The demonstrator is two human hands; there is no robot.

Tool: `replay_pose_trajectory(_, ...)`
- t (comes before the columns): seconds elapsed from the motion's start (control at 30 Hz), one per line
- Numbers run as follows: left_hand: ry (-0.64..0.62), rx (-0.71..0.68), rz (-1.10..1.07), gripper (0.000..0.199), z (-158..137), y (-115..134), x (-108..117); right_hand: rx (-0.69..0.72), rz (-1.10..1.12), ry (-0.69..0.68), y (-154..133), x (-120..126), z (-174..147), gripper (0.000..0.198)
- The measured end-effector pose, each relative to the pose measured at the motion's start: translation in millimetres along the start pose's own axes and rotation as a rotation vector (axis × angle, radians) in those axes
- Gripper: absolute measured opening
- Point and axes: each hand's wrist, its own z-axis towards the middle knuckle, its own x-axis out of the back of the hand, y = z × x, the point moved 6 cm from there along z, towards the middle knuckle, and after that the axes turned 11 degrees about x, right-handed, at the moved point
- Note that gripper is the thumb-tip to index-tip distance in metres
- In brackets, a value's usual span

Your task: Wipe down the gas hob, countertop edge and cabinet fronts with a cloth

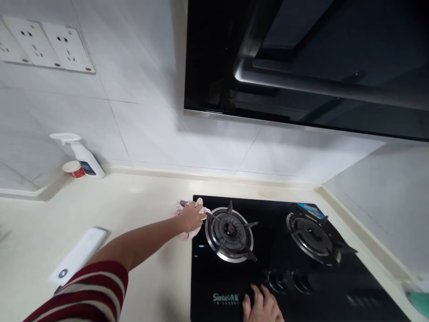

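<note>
My left hand (191,217) is closed over a crumpled pale pink cloth (187,235). It presses the cloth at the left edge of a black glass gas cooktop (208,277), beside the left burner (230,230). A leg of that burner's pan support comes close to my fingers. My right hand (262,307) lies on the front of the cooktop, fingers apart and holding nothing, between the brand lettering and the control knobs (284,281). Its wrist is cut off by the bottom of the view.
Over the cooktop hangs a black range hood (301,107). The right burner (313,235) has raised pan supports. On the pale counter (140,197) stand a white spray bottle (85,156) and a red-and-white tub (74,169). A long white object (80,252) lies near my left forearm.
</note>
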Motion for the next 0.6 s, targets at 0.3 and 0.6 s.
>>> replay_pose_trajectory(0.3,-0.022,0.036,-0.007,0.044,-34.7,8.3,4.0,0.006,0.024,-0.019,4.8,-1.3,1.3,0.049)
replay_pose_trajectory(0.6,0.000,0.003,-0.094,0.046,-111.7,51.2,-0.3,0.011,0.012,0.032,-6.1,8.5,4.8,0.050)
